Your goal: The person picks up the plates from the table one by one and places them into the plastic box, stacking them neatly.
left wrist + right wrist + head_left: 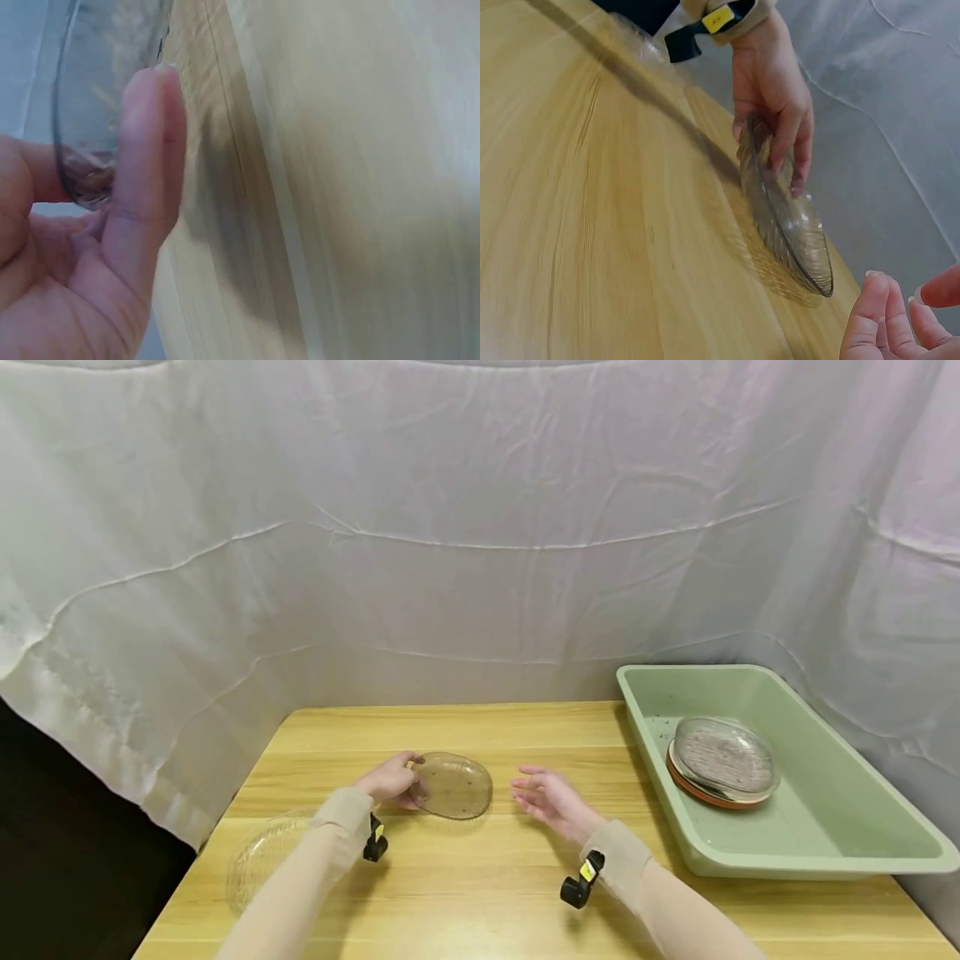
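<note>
A smoky, see-through oval plate (456,787) is held by its left edge in my left hand (392,782). In the right wrist view the plate (799,232) stands tilted just over the table, its ribbed underside showing. The left thumb (142,150) lies along one side of it, with other fingers on the opposite side. My right hand (557,803) is a short way right of the plate, fingers loosely bent and holding nothing. Partly hidden behind the left forearm, a clear ribbed plate (251,868) lies on the table.
At the right stands a green plastic tub (813,862). Inside it is a stack of plates, with a clear oval plate (723,756) on top and an orange-brown one (718,800) lower down. Grey cloth (480,593) hangs behind the wooden table (480,893).
</note>
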`<state>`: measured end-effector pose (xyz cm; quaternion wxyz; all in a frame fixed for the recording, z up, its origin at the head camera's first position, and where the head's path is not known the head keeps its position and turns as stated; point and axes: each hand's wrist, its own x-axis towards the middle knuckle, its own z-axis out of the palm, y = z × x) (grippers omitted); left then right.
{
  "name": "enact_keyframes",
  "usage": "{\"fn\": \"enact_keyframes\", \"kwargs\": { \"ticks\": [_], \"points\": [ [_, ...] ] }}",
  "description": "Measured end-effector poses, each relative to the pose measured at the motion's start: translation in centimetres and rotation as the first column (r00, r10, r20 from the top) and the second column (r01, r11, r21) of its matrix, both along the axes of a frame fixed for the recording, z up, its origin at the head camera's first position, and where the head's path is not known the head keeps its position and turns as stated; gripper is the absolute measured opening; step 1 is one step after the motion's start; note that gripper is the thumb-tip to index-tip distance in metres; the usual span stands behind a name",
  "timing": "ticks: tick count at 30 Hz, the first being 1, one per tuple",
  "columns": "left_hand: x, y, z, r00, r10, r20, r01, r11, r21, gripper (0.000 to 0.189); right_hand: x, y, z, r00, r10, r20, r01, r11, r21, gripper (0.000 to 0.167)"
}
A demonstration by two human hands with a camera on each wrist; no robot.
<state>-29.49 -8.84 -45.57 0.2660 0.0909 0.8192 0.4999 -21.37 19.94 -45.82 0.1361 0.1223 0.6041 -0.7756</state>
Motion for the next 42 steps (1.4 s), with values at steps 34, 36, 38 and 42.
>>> {"fn": "enact_keyframes", "kwargs": {
  "ticks": [34, 36, 38, 42],
  "points": [
    [2.3, 6.4, 2.4, 0.961, 0.262, -0.091, -0.220, 0.919, 0.327, 0.048, -0.5, 1.9, 0.8, 0.971, -0.157, -0.177, 0.189, 0.966, 0.176, 0.044],
    [2.5, 6.8, 2.8, 0.957, 0.271, -0.100, -0.223, 0.913, 0.341, 0.047, -0.5, 2.0, 1.1, 0.972, -0.152, -0.177, 0.183, 0.968, 0.173, 0.045],
    [2.6, 7.2, 3.2, 0.954, 0.281, -0.108, -0.227, 0.907, 0.355, 0.046, -0.6, 2.2, 1.3, 0.972, -0.149, -0.179, 0.179, 0.970, 0.163, 0.046],
    [3.0, 8.0, 4.1, 0.948, 0.299, -0.111, -0.236, 0.891, 0.388, 0.047, -0.7, 2.4, 1.8, 0.974, -0.138, -0.180, 0.165, 0.976, 0.145, 0.046]
  ]
}}
